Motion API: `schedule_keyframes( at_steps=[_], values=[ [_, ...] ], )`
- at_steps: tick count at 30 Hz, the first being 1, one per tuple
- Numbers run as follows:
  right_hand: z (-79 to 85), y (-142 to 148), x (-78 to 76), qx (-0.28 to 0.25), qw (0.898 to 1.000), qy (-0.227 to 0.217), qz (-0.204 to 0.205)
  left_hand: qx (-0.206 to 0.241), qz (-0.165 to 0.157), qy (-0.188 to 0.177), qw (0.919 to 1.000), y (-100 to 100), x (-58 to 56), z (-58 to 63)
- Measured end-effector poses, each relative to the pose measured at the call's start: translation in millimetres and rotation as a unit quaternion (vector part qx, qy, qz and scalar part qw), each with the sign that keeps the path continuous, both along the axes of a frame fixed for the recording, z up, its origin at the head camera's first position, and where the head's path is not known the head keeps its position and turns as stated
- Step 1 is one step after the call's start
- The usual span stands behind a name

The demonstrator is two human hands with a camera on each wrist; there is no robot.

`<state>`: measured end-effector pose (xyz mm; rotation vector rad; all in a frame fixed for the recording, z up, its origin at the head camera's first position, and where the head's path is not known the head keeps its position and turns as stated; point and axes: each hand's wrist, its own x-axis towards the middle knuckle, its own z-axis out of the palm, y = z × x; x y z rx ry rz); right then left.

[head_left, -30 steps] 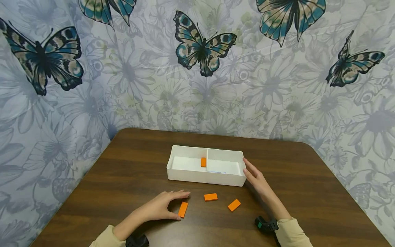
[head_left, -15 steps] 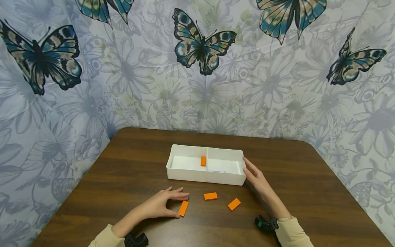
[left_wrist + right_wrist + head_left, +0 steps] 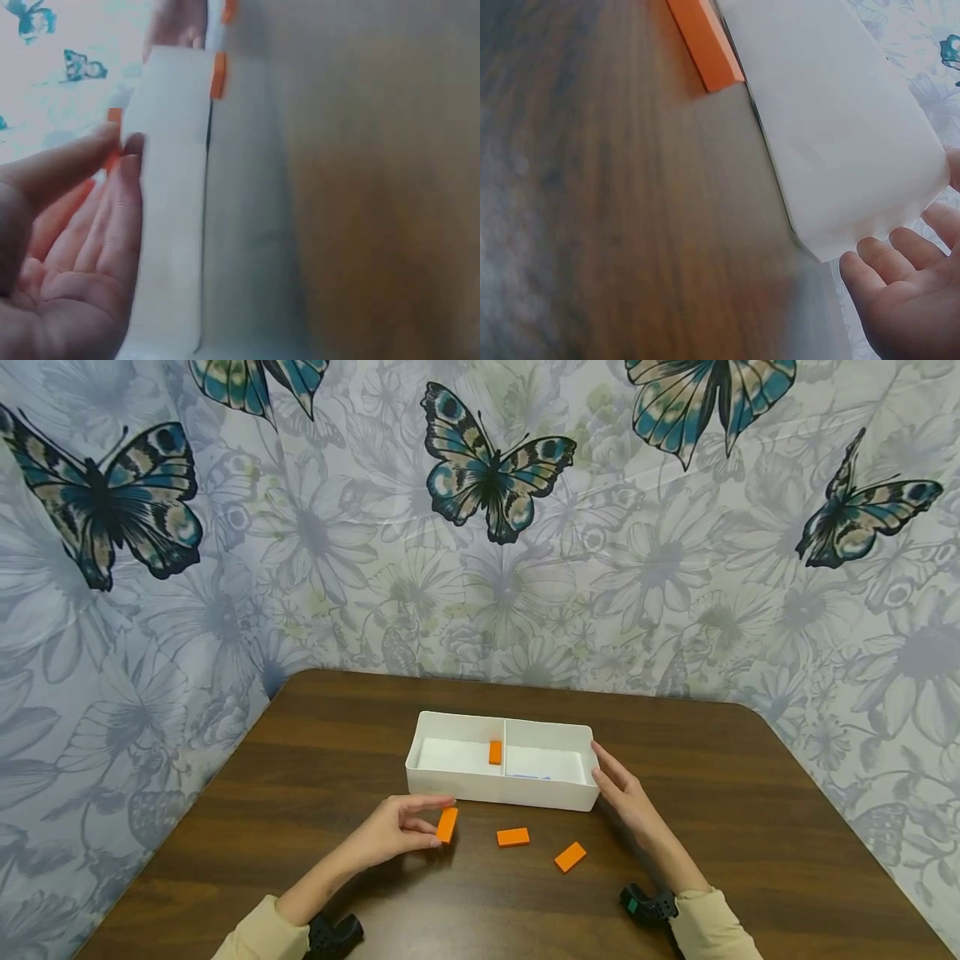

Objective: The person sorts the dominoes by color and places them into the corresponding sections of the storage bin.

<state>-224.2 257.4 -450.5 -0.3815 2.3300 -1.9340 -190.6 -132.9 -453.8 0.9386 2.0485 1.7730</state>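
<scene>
My left hand (image 3: 400, 832) pinches a flat orange rectangular block (image 3: 447, 825) between thumb and fingers, held just off the table in front of the white box (image 3: 495, 789). In the left wrist view the same block (image 3: 115, 120) shows partly behind the thumb. The box has two compartments; one orange block (image 3: 495, 752) stands in the left one, against the divider. At the box's right end, my right hand (image 3: 633, 810) rests its fingertips on the outer wall. The right wrist view shows these fingers (image 3: 889, 259) loosely bent against the white end.
Two more orange blocks lie on the brown wooden table (image 3: 360, 727) before the box: a middle block (image 3: 513, 837) and a right block (image 3: 570, 857). Something thin and blue (image 3: 532, 777) lies in the right compartment. A butterfly-patterned cloth (image 3: 495, 610) hangs behind the table.
My left hand has taken hold of the left orange block, lifted it off the table and moved it a little toward the box. The right hand and box have stayed put.
</scene>
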Motion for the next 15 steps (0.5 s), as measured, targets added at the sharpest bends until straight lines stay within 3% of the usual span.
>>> schedule_keyframes(
  at_steps=[4, 8, 11, 15],
  values=[
    [0.5, 0, 0.3, 0.002, 1.000, -0.002, -0.004, 0.026, 0.017, -0.032, 0.9990, -1, -7.6, 10.5],
    [0.2, -1, 0.9, 0.001, 1.000, -0.004, -0.003, 0.037, 0.046, -0.062, 0.9963, 3, -18.9, 29.2],
    [0.3, -2, 1.8, 0.001, 1.000, -0.006, -0.001, 0.027, 0.070, -0.078, 0.9941, 8, -30.7, 43.8],
    [1.0, -2, 2.2, 0.002, 1.000, -0.005, 0.000, 0.018, 0.074, -0.094, 0.9927, 12, -52.5, 54.4]
  ],
)
